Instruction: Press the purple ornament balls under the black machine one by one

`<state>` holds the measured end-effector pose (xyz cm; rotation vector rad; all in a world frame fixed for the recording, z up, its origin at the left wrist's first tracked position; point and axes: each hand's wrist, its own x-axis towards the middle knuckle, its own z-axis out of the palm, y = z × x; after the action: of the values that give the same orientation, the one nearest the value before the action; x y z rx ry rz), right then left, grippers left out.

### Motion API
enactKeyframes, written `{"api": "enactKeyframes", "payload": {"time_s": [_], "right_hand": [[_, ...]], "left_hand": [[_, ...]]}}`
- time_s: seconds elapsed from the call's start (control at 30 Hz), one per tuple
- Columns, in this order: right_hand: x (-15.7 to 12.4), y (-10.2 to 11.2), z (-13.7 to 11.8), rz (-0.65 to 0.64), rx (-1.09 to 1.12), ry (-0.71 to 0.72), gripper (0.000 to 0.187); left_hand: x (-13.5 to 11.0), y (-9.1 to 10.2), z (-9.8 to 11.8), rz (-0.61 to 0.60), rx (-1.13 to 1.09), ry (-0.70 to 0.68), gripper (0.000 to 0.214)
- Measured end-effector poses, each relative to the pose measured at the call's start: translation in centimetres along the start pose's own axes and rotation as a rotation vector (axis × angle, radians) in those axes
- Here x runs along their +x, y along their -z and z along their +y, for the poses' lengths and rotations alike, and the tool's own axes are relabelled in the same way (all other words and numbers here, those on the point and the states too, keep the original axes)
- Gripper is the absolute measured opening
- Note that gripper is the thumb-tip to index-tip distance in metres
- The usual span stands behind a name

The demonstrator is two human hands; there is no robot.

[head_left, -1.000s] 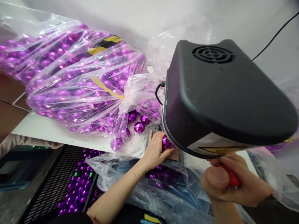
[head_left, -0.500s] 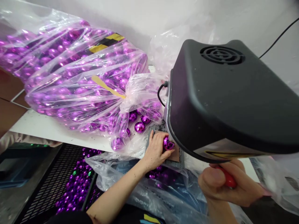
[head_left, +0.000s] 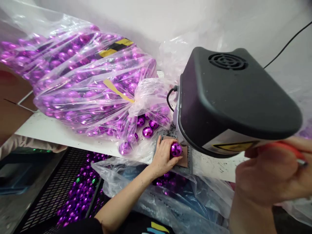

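My left hand grips a shiny purple ball and holds it on a small brown pad under the front of a black machine head. My right hand, close to the camera and blurred, is closed round a red handle at the machine's right side. A big clear plastic bag stuffed with purple balls lies on the white table to the left. Several loose balls sit by its open mouth.
Below the table edge, another plastic bag holds purple balls, and more lie in a black mesh crate. A black cable runs up the white wall at the right. A cardboard piece is at the far left.
My right hand has risen with the red handle and moved right. The machine head has lifted, so the purple ball shows fully. My left hand stays on the ball.
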<state>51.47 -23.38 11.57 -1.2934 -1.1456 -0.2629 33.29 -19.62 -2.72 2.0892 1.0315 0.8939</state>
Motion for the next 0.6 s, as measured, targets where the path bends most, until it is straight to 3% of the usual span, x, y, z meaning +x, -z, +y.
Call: {"api": "enactKeyframes", "payload": {"time_s": [0.07,0.2,0.27,0.37,0.43,0.53,0.6], "right_hand": [[1.2,-0.9,-0.3,0.073,0.016,0.028,0.036],[1.3,-1.6,-0.1,0.021,0.089,-0.031,0.033],[1.1,-1.6,0.0,0.026,0.101,-0.061,0.032],[1.1,-1.7,0.1,0.053,0.119,-0.043,0.030],[1.3,-1.8,0.2,0.061,0.141,-0.012,0.028],[1.5,-1.9,0.4,0.086,0.131,0.045,0.030],[1.7,-1.8,0.4,0.087,0.089,0.071,0.033]], "left_hand": [[-1.9,0.1,0.3,0.005,0.001,-0.038,0.049],[-5.8,1.6,1.3,-0.122,0.025,-0.084,0.066],[-6.1,2.9,1.3,-0.129,0.033,-0.093,0.077],[-3.7,5.0,-0.4,0.065,0.129,-0.044,0.055],[-1.1,6.2,-2.3,0.215,0.312,0.054,0.044],[2.0,7.3,-4.7,0.137,0.520,0.149,0.044],[2.8,8.0,-5.2,0.078,0.498,0.165,0.042]]}}
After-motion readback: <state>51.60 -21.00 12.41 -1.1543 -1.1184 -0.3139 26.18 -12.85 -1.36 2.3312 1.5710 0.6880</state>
